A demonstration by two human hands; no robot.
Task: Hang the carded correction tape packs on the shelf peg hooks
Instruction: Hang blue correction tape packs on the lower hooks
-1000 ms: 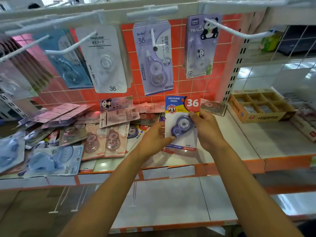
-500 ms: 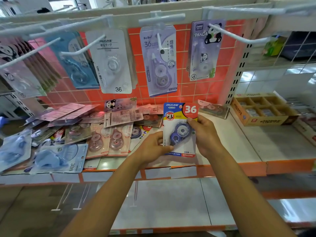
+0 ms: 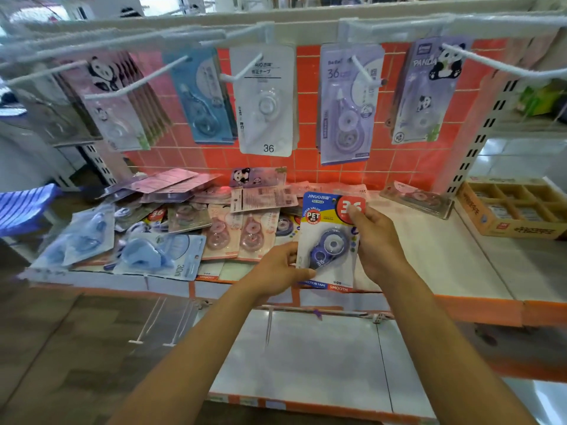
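1. Grip: the left hand (image 3: 276, 268) pinches the lower left edge of the blue carded pack (image 3: 329, 240), and the right hand (image 3: 380, 243) grasps its right edge, thumb on the red "36".
2. The pack stands upright over the shelf (image 3: 429, 256) front, well below the peg hooks (image 3: 506, 68).
3. Lift it face-on and keep the card's top edge free, since the hang hole is not discernible here.
4. Steer with the right thumb, meet a hook tip squarely, then slide the card back.
5. Avoid brushing the loose packs (image 3: 147, 237) heaped to the left.
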